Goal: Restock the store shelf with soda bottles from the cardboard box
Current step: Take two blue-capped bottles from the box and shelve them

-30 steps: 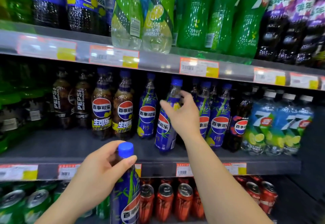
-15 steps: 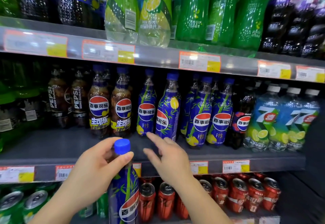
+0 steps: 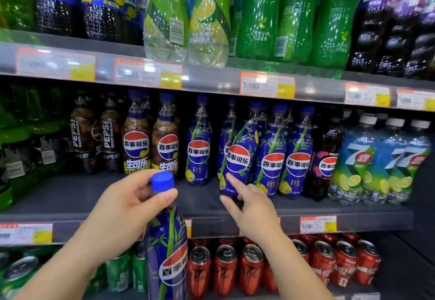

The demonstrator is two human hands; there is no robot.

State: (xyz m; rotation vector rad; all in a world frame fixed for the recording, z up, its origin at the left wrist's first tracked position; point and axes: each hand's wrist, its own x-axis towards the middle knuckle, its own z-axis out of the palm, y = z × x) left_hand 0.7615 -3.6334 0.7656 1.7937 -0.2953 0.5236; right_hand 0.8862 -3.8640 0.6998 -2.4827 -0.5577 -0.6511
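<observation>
Head view, only view. Left hand wrapped round the neck of a blue bamboo-label bottle, thumb and fingertips closed just under the blue cap, bottle upright, below and in front of the middle shelf, not yet on it. Right hand loose, gripping nothing, index finger stretched out and touching the lower label of the tilted bottle near the shelf's front edge.

Big change from a second ago: back then, right hand up high, fingers closed round that same bottle's neck, seating it in the row. Half a second ago, already let go and dropping away. Now back in with one fingertip only. Bottle released and standing on the shelf, leaning right against its same-label neighbours. Looks like a nudge to straighten or push it back, judging by that lean.

Meaning for the job: one more bottle delivered, next one loaded in the left hand. Open gap visible between the lone bamboo bottle on the left and the tilted one, a likely slot. Cardboard box out of sight.
</observation>
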